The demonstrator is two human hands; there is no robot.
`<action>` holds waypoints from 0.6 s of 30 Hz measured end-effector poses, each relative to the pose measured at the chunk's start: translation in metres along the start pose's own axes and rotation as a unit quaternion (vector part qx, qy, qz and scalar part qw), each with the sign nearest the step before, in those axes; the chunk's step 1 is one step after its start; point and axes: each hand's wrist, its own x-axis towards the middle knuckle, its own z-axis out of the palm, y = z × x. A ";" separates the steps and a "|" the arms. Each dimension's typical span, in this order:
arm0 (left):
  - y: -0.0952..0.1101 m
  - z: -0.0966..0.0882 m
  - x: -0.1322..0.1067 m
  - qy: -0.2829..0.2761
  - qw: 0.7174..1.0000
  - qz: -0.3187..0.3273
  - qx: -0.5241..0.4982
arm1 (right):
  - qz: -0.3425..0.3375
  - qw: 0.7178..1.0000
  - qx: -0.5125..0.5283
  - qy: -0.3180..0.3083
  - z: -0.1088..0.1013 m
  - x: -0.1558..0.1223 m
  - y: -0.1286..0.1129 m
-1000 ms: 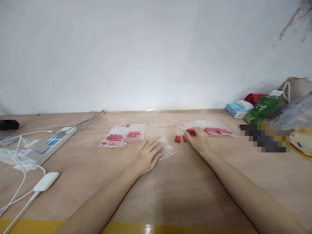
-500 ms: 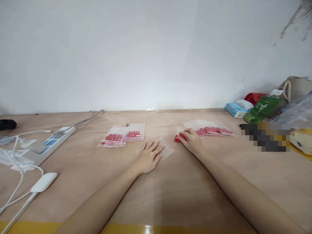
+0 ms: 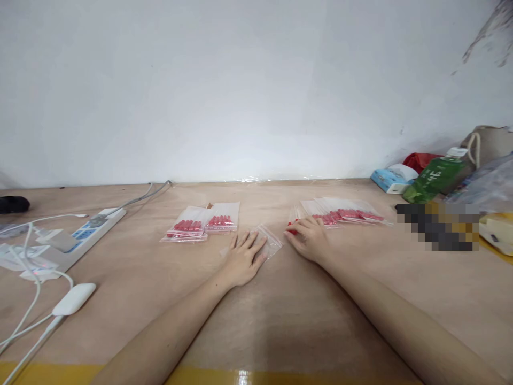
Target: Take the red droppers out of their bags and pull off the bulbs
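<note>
My left hand (image 3: 243,259) lies flat with its fingers spread, pressing a small clear zip bag (image 3: 273,241) onto the table. Part of that bag is hidden under the fingers. To its right, my right hand (image 3: 309,239) curls its fingers and thumb around small red pieces (image 3: 293,229), most of them covered by the hand. Just behind it lies a fanned row of zip bags with red pieces inside (image 3: 348,213). More filled zip bags form two piles left of centre: one pile (image 3: 186,227) overlaps the other pile (image 3: 223,218).
A white power strip (image 3: 96,230) with plugs and cables runs along the left, near a white adapter (image 3: 74,299). At the back right are a blue tissue pack (image 3: 390,179), a green bottle (image 3: 435,176) and plastic bags (image 3: 491,182). The wall (image 3: 256,96) bounds the table behind.
My right hand has shifted slightly left and turned over the red pieces, its thumb now lower, covering more of them. My left hand stays flat on the bag.
</note>
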 end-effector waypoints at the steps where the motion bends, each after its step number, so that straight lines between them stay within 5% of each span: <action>1: 0.000 -0.002 0.000 -0.008 1.000 0.019 -0.011 | -0.004 1.000 0.008 -0.019 0.000 0.000 -0.006; 8: 0.003 -0.013 -0.003 -0.028 0.989 0.125 -0.075 | 0.127 0.982 0.032 -0.137 0.002 0.003 -0.032; 12: 0.003 -0.015 -0.004 -0.008 0.985 0.142 -0.100 | 0.143 0.965 0.103 -0.196 0.002 0.002 -0.034; 15: 0.001 -0.015 -0.004 0.067 0.984 0.111 -0.124 | 0.154 0.957 0.183 -0.165 0.004 0.005 -0.028; 18: -0.004 -0.013 -0.003 0.165 0.973 0.045 -0.155 | 0.205 0.919 0.312 -0.125 -0.001 0.014 -0.009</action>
